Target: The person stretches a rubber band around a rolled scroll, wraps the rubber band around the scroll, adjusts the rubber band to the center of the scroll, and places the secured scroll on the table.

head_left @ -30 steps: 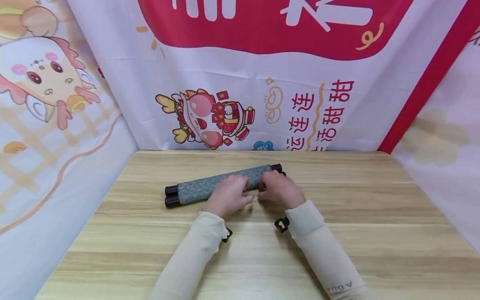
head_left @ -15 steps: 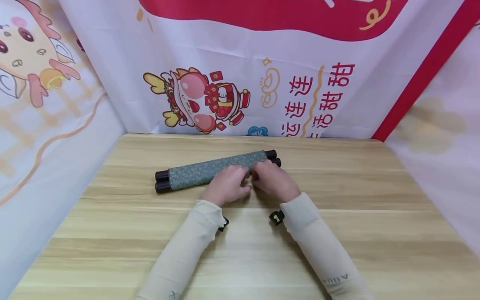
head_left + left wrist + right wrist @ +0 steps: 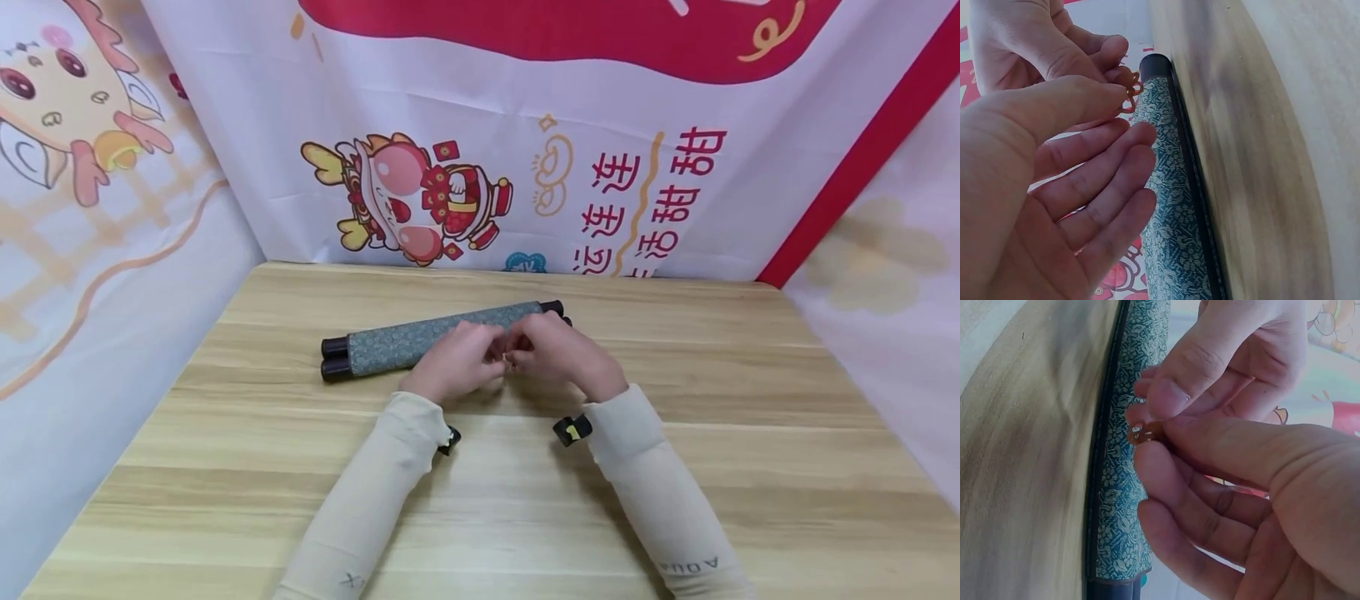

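Note:
A blue-green patterned scroll, rolled up with black rod ends, lies slantwise on the table. In front of its right part my two hands meet at the fingertips. A small orange-brown rubber band, bunched in loops, sits between them. My left hand pinches it between thumb and forefinger, the other fingers loosely bent. From the opposite side the thumb and fingers of my right hand pinch it too. In the right wrist view the rubber band is partly hidden by the fingertips. Behind the hands, part of the scroll is covered.
The wood-grain table stretches around the scroll and under both forearms. A white and red printed cloth hangs along the back edge, with pale printed cloths at both sides. A small black camera is strapped at the right wrist.
The hands have come together from slightly apart, and their fingertips now meet at the small rubber band. The head view has tilted down a little. The scroll stays in place on the table.

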The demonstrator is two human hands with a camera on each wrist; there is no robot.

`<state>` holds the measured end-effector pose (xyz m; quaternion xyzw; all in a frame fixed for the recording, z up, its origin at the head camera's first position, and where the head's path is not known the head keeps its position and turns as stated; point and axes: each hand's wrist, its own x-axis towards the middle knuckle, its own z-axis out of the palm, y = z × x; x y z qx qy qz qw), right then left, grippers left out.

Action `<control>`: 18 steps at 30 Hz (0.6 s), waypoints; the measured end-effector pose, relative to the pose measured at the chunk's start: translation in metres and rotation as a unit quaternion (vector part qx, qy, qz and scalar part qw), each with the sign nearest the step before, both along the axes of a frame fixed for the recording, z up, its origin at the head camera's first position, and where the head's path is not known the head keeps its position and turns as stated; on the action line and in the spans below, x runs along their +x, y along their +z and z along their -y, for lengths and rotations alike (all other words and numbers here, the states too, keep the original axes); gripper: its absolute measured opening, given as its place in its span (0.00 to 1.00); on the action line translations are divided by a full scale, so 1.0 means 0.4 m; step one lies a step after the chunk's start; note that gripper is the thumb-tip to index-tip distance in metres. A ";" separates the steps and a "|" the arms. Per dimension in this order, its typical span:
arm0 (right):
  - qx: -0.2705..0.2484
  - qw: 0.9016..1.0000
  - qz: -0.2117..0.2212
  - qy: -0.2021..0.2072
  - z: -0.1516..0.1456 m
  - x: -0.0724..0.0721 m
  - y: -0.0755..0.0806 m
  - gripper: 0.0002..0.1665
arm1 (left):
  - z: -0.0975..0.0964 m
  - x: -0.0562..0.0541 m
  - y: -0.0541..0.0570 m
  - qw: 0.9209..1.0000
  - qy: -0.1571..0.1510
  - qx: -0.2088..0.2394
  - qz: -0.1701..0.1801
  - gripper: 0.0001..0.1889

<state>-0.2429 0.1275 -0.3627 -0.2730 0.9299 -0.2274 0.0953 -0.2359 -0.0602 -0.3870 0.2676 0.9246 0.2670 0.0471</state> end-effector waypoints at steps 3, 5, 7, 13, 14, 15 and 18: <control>-0.016 1.000 0.000 0.006 -0.004 0.001 0.003 0.08 | -0.001 0.000 0.003 1.000 0.003 -0.003 0.002 0.01; -0.024 1.000 0.000 0.006 -0.006 0.002 0.004 0.07 | -0.002 -0.001 0.002 1.000 0.006 -0.006 0.000 0.01; -0.029 1.000 0.001 0.004 -0.007 0.003 0.006 0.05 | -0.002 -0.003 0.002 1.000 0.006 -0.009 -0.005 0.02; -0.035 0.999 0.016 -0.003 -0.011 0.001 0.009 0.02 | 0.002 -0.003 0.002 1.000 0.003 -0.013 -0.005 0.03; -0.036 0.999 0.020 -0.005 -0.012 0.000 0.010 0.03 | 0.004 -0.003 0.003 1.000 0.003 -0.011 -0.005 0.03; -0.036 0.999 0.023 -0.006 -0.013 0.000 0.011 0.03 | 0.006 -0.002 0.004 1.000 0.002 -0.008 -0.005 0.03; -0.035 0.999 0.029 -0.012 -0.018 -0.002 0.014 0.04 | 0.010 -0.003 0.008 1.000 0.005 -0.003 -0.012 0.04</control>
